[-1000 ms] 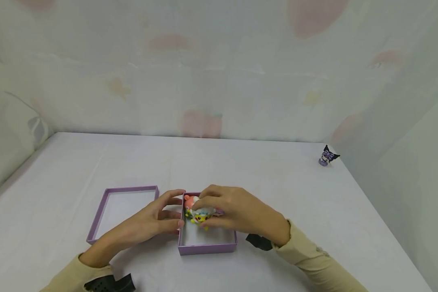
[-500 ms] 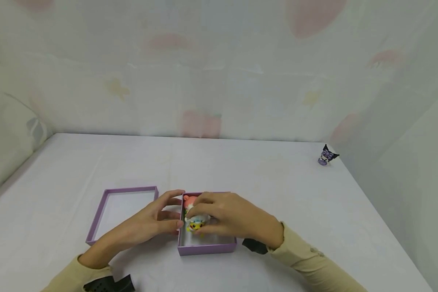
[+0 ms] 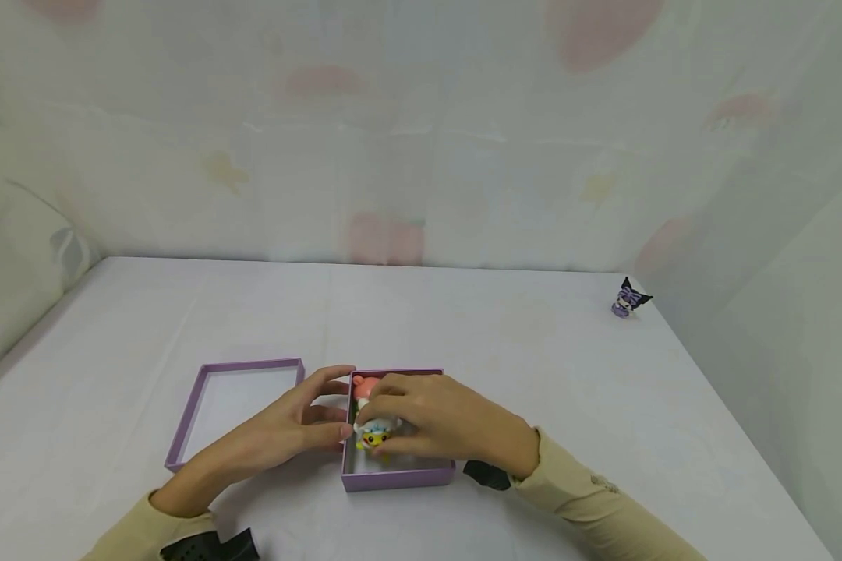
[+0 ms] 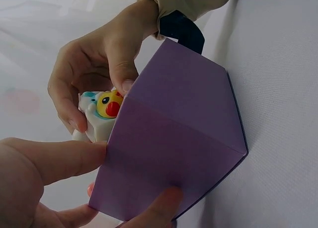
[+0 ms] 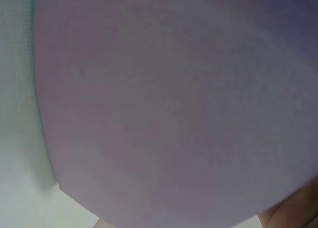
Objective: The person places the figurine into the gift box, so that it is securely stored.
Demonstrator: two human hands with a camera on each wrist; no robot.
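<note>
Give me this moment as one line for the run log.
right hand: holds white-and-yellow toy inside purple box | left hand: steadies box wall | pink toy: in box | lid: beside box | dark figure: far right

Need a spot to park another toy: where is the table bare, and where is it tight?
Bare: the table behind the lid and box, across to the figure. Also right of the box. Tight: between lid and box, where the left hand rests.

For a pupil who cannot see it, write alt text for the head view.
A person's right hand holds a small white and yellow toy inside an open purple box, while the left hand steadies the box's side. The lid lies alongside on the white table.
</note>
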